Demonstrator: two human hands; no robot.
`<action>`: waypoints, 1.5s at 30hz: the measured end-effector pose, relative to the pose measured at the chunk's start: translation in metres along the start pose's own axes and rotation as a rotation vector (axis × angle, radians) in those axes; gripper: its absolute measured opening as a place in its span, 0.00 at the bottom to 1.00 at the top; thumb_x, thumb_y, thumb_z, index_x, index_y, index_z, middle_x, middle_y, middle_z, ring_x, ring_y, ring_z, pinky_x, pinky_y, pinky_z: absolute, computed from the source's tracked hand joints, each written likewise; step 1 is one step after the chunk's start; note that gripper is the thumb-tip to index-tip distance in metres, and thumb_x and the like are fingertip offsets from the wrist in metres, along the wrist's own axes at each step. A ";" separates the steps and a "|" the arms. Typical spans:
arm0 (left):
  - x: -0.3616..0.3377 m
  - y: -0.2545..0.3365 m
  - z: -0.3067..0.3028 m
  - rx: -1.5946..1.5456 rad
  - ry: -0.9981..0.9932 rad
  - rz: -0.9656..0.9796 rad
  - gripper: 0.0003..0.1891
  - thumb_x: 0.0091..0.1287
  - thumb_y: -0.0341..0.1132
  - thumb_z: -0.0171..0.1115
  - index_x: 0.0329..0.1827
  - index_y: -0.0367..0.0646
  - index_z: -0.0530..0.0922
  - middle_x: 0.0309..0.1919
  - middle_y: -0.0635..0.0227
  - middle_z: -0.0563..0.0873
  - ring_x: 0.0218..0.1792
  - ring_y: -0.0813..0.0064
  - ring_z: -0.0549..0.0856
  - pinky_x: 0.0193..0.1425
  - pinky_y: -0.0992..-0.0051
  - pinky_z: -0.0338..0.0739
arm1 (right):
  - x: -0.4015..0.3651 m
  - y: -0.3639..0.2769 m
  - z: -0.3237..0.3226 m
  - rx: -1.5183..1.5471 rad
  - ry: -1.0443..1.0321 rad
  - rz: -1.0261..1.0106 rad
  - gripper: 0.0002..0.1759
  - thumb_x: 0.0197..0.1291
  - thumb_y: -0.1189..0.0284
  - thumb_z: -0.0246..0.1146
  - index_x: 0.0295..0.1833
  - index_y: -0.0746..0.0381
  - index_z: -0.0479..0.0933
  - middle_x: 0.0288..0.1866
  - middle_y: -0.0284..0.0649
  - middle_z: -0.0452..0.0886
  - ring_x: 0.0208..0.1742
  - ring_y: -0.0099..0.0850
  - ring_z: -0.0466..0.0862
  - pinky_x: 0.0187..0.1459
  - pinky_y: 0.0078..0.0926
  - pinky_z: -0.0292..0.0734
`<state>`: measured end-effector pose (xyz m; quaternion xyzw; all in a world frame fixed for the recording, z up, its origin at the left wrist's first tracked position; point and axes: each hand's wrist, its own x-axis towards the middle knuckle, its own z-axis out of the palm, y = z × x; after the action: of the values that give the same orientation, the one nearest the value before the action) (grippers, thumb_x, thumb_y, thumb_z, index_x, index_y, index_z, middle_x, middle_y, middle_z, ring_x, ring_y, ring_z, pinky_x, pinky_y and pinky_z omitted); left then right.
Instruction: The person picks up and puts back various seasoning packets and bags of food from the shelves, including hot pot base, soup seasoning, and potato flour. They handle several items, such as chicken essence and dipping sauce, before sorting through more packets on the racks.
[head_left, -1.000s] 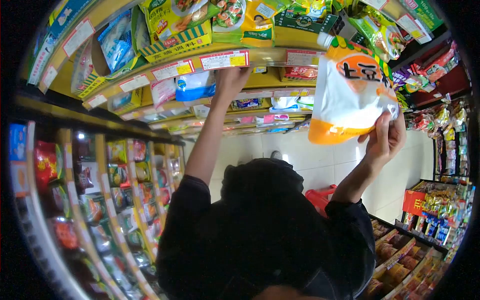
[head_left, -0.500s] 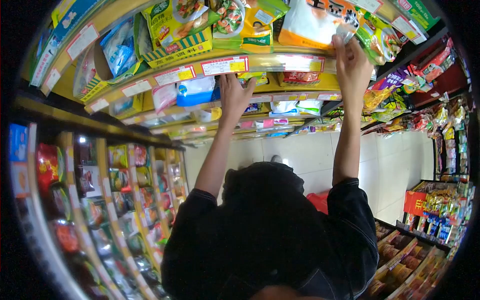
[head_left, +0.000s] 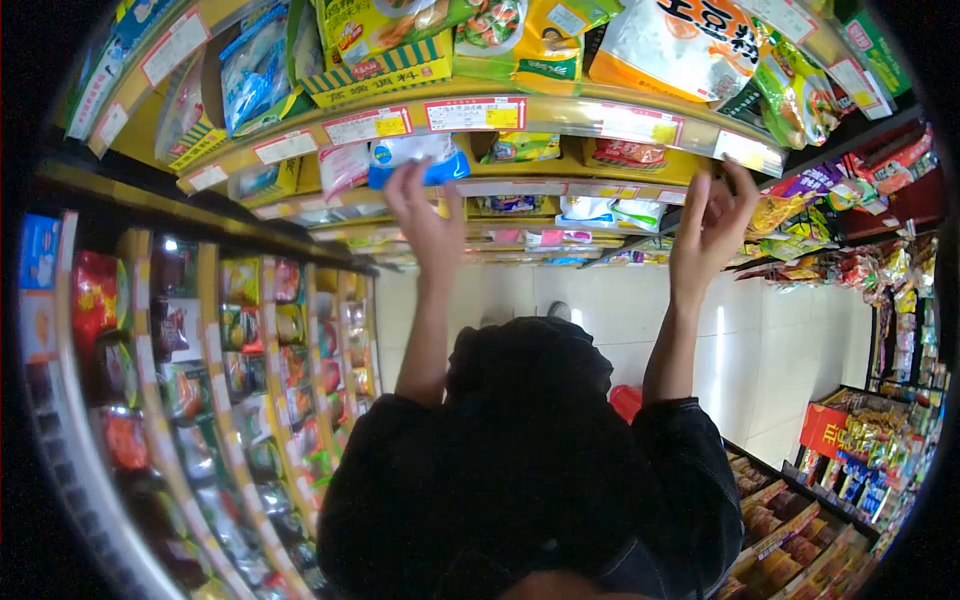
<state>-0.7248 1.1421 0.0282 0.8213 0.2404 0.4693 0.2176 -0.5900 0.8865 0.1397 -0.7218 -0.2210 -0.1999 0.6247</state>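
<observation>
My left hand (head_left: 428, 222) is raised before the lower shelf with fingers apart, slightly smeared by motion. Its fingertips overlap the bottom edge of a blue-and-white bag (head_left: 412, 152), which lies beside a pink-and-white packet (head_left: 344, 167). On the right, my right hand (head_left: 708, 240) holds nothing; its fingers are bent and spaced apart, just below the price-tag strip (head_left: 740, 150) of the upper shelf. Above it stands a white-and-orange bag (head_left: 672, 52) with large dark characters, next to a green vegetable-print packet (head_left: 795, 95).
Yellow-green seasoning packets (head_left: 385, 25) sit in a striped carton (head_left: 380, 80) on the upper shelf. Slanted shelves of packaged goods (head_left: 190, 390) run along the left. Hanging snack bags (head_left: 800, 195) line the right. A red object (head_left: 626, 402) is on the tiled floor (head_left: 770, 330).
Both hands have drawn back from the upper shelf and lowered. My right hand has let go of the white-and-orange bag; my left hand has moved left, and the view has shifted slightly.
</observation>
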 end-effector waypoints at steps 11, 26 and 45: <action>0.030 -0.066 -0.023 0.177 -0.032 -0.178 0.34 0.65 0.48 0.75 0.69 0.42 0.73 0.60 0.48 0.79 0.61 0.43 0.78 0.65 0.48 0.73 | -0.129 0.033 0.025 -0.013 -0.485 0.207 0.07 0.76 0.72 0.63 0.54 0.60 0.81 0.19 0.30 0.71 0.19 0.16 0.66 0.23 0.21 0.62; 0.031 -0.054 -0.087 -1.036 -0.097 -0.842 0.22 0.74 0.35 0.68 0.66 0.32 0.79 0.56 0.64 0.84 0.57 0.74 0.82 0.61 0.71 0.79 | -0.135 0.033 0.027 0.109 -0.556 0.417 0.09 0.75 0.72 0.61 0.56 0.60 0.82 0.30 0.35 0.80 0.28 0.19 0.76 0.33 0.21 0.75; -0.084 -0.051 -0.070 -1.216 -0.035 -0.852 0.17 0.77 0.29 0.61 0.66 0.34 0.77 0.56 0.66 0.83 0.58 0.74 0.80 0.67 0.70 0.72 | -0.030 0.071 0.172 -0.571 -0.410 -0.403 0.25 0.64 0.52 0.71 0.60 0.53 0.82 0.54 0.53 0.78 0.55 0.54 0.78 0.54 0.50 0.75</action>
<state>-0.8328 1.1417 -0.0249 0.3986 0.2324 0.3812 0.8011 -0.5719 1.0458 0.0412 -0.8333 -0.4137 -0.2240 0.2904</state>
